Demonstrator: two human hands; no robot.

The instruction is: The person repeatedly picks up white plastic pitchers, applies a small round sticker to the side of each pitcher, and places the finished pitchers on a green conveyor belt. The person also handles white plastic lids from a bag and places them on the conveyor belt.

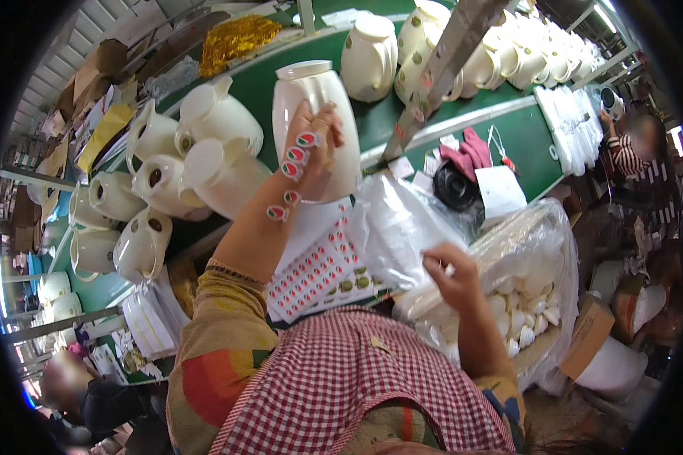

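Observation:
My left hand is wrapped round the handle of a cream jug, which stands upright on the green bench in front of me. Several round red, white and green stickers cling to the back of that hand and the forearm. My right hand is raised beside a clear plastic bag, its thumb and fingers drawn together. A tiny pale thing may be between them, too small to name. Below the jug lie sheets of stickers, most with the same red and green pattern, some plain dark green.
Cream jugs crowd the left, with another row along the back right. A slanted metal post crosses the bench. Right of me, a plastic-lined box holds white parts. A pink glove lies beside a black round object. Other people are nearby.

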